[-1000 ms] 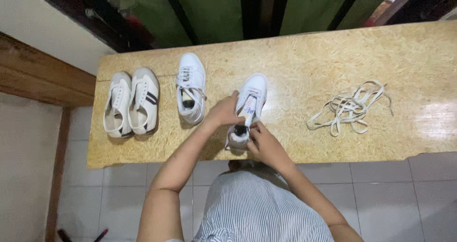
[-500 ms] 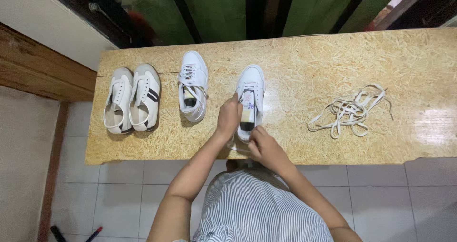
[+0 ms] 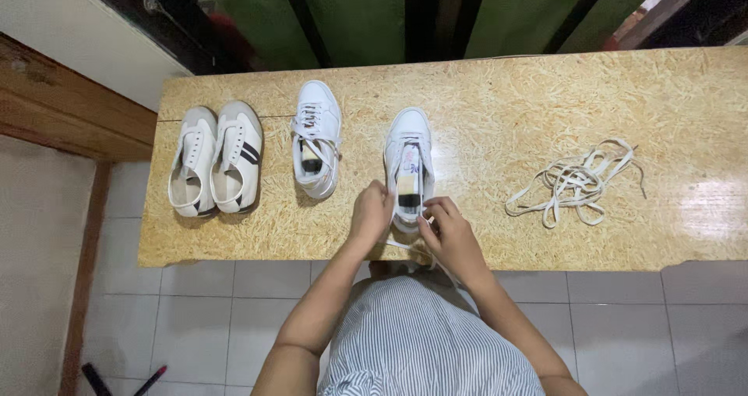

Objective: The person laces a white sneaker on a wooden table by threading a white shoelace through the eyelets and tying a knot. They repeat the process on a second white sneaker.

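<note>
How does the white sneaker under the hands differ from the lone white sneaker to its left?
The white sneaker under the hands has both hands, left hand and right hand, at its heel end; the lone white sneaker lies untouched. The first's lace trails off the chipboard table edge; the second's stays on top. Both point away from the person.

The left hand [image 3: 371, 215] has slid from the white shoe's [image 3: 409, 148] tongue down to its heel.
</note>
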